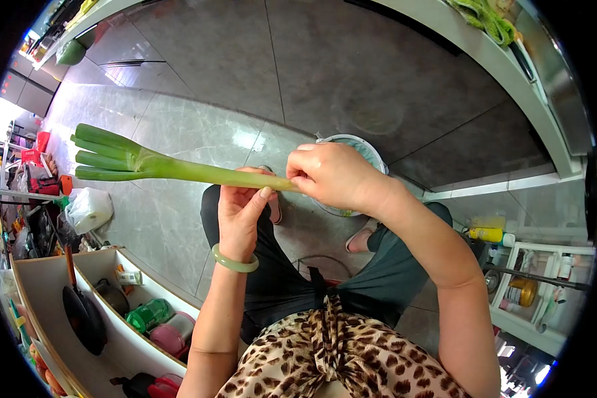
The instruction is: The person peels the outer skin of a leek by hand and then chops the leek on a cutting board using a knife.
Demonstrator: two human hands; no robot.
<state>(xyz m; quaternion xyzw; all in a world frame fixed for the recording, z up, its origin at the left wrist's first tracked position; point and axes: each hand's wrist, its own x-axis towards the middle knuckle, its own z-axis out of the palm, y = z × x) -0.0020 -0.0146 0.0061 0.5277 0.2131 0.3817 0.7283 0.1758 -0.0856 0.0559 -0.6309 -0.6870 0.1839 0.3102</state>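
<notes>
Leopard-print fabric top (338, 341) nearest, long green-and-white leek (192, 171) held beyond it

On the grey tiled floor (152, 219), a round pale bin (370, 148) stands partly hidden by the right hand (331, 176). The leek is in mid-air before the body, green leaves to the left, pale end to the right. The step in hand appears to be finger work at that pale end; the next move would call for steady left support and a delicate right pinch. The right elbow bends outward, knuckles up, fingers curled closed on the tip. The left hand (244, 211) reaches up from below, gripping the stalk between thumb and fingers. A smooth pale-green bangle (235, 266) circles its wrist.
</notes>
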